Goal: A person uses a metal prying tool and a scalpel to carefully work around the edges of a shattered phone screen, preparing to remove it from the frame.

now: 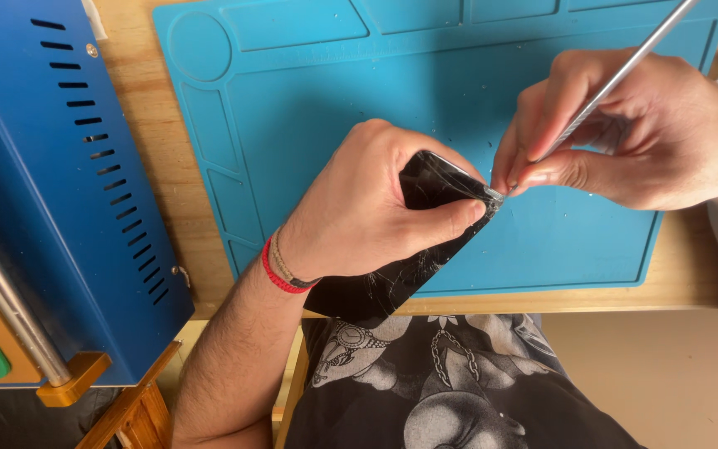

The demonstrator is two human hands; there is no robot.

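My left hand [367, 208] grips a black phone [392, 278] with a cracked glass face, tilted up over the near edge of a blue silicone work mat [309, 83]. My right hand [625, 125] pinches a thin silver metal pry tool [625, 71] like a pen. Its tip touches the phone's upper corner, right beside my left thumb. A red and beige cord bracelet [280, 270] circles my left wrist.
The mat lies on a light wooden table [683, 274]. A blue metal machine housing [51, 166] with vent slots stands at the left, with a steel rod [2, 299] and an orange bracket at its base. My dark printed shirt [434, 382] shows below the table edge.
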